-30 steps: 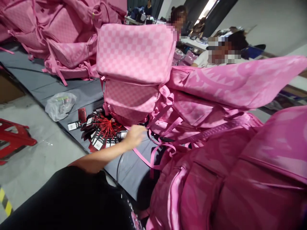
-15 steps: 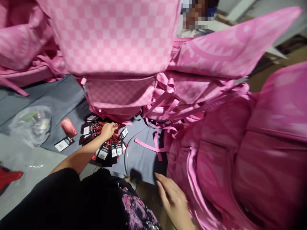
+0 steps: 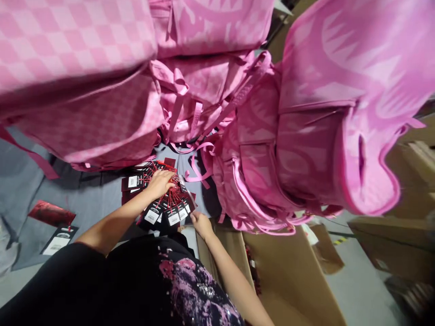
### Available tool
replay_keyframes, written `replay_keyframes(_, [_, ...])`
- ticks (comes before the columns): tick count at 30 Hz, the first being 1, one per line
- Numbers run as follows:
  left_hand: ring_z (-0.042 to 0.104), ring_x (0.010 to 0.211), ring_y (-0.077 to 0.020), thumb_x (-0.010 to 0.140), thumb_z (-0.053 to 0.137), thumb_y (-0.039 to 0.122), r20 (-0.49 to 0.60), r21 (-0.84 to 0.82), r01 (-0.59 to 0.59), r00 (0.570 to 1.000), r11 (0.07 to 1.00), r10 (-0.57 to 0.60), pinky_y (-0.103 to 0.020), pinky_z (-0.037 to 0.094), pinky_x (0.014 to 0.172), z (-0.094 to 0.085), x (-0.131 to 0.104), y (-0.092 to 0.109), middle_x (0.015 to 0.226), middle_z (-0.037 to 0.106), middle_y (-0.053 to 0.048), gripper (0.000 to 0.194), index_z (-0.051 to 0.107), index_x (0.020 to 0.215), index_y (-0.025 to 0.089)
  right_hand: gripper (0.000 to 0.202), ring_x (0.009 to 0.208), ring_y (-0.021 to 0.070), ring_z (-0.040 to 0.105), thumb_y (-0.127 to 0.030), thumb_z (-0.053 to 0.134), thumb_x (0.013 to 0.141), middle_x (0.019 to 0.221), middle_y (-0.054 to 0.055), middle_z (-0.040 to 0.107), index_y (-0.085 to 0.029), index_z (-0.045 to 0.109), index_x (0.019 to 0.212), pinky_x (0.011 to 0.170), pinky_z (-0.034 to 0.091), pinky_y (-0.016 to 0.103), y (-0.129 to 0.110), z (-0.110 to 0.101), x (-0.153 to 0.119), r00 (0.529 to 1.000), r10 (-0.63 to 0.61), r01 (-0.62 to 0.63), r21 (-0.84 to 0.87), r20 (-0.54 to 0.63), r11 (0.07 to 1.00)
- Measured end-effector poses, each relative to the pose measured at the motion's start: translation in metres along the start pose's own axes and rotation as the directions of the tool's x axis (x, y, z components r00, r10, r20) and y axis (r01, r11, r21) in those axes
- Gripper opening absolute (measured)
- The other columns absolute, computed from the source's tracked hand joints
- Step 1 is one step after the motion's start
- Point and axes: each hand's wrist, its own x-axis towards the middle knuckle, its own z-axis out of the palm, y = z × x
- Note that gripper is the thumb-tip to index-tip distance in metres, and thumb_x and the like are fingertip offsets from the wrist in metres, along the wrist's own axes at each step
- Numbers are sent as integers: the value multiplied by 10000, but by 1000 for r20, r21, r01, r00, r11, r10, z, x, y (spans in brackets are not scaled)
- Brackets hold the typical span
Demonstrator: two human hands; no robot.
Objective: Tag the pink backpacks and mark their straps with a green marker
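Reading the labels comes first for me: the hang tags (image 3: 153, 214), black with white stickers and small pale logos, carry print too small for me to make out on this feed. I count at least five white stickers in the cluster, which sits near the near edge of the grey surface (image 3: 88, 190). The left hand (image 3: 161, 183) lies over the cluster's middle, fingers side by side, beside the gathered red strings (image 3: 172, 197); whether it grips them I cannot tell. The right hand (image 3: 202, 226) is at the near edge, fingers curled, just beside the outer tags; I cannot see whether it pinches anything. Well to the left, near that same edge, lie one red card (image 3: 50, 213) and one black tag (image 3: 60, 239), touching. I count at least three pink backpacks around the surface: a checkered backpack (image 3: 68, 40) at left, and a middle backpack (image 3: 214, 27) and a right backpack (image 3: 316, 149) with jagged-tooth prints.
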Motion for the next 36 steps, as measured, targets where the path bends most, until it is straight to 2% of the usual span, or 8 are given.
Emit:
replay_keyframes(7, [566, 948, -260, 935, 477, 176, 50, 215, 22, 998, 976, -34, -418, 387, 889, -22, -26, -33, 936, 683, -113, 216, 692, 919, 166, 181, 811, 174, 650, -333, 502, 909, 865, 23, 706, -222, 641, 942, 752, 447, 242, -87, 18, 28, 985, -87, 132, 328, -149, 935])
replay_keyframes(12, [547, 969, -263, 957, 403, 152, 78, 277, -30, 997, 961, 9, -425, 357, 894, -31, -19, -28, 959, 666, -136, 281, 683, 934, 159, 258, 492, 120, 573, -412, 552, 893, 637, 14, 674, -186, 544, 770, 496, 427, 206, -145, 26, 69, 996, 48, 4, 594, -72, 804])
replay_keyframes(19, [586, 935, -288, 933, 419, 122, 176, 263, -20, 984, 964, -28, -428, 364, 854, -44, -22, -4, 956, 680, -173, 255, 670, 970, 91, 368, 335, 82, 471, -382, 559, 909, 456, -5, 594, -188, 482, 607, 353, 344, 170, -162, 35, 95, 972, 232, -172, 747, 24, 642])
replay_keyframes(24, [609, 881, -294, 886, 473, 104, 248, 254, 22, 965, 967, -87, -404, 377, 777, -56, -57, -10, 864, 689, -156, 220, 692, 863, 100, 379, 327, 78, 447, -375, 468, 947, 438, -6, 578, -181, 507, 624, 370, 360, 173, -159, 26, 116, 962, 270, -149, 747, -42, 647])
replay_keyframes(27, [596, 855, -290, 910, 463, 160, 158, 262, 64, 982, 963, -108, -399, 376, 724, -69, -83, -26, 853, 675, -133, 225, 678, 847, 135, 360, 417, 100, 546, -450, 512, 913, 573, 35, 662, -149, 598, 735, 395, 374, 179, -153, 21, 109, 982, 183, -101, 710, -40, 697])
replay_keyframes(30, [593, 791, -236, 903, 475, 142, 39, 155, 21, 999, 988, -28, -379, 405, 764, -74, -103, -24, 775, 660, -65, 200, 659, 832, 168, 437, 568, 127, 628, -552, 462, 906, 749, 52, 711, -152, 631, 952, 513, 467, 209, -121, 23, 78, 977, 168, -51, 620, -132, 783])
replay_keyframes(33, [608, 758, -188, 919, 466, 126, 5, -47, -112, 994, 993, 112, -335, 432, 803, -62, -119, 9, 747, 659, -28, 207, 663, 870, 164, 528, 714, 161, 651, -543, 325, 932, 899, 98, 708, -117, 569, 1128, 655, 521, 272, -56, 23, 43, 925, 257, -109, 453, -280, 885])
replay_keyframes(36, [627, 765, -189, 922, 459, 103, 97, -159, -218, 967, 963, 235, -334, 446, 770, -34, -135, 55, 808, 677, -34, 246, 656, 1065, 137, 528, 781, 219, 654, -461, 424, 897, 904, 145, 694, -48, 557, 1199, 729, 518, 340, 23, 18, 27, 882, 318, -255, 216, -346, 942])
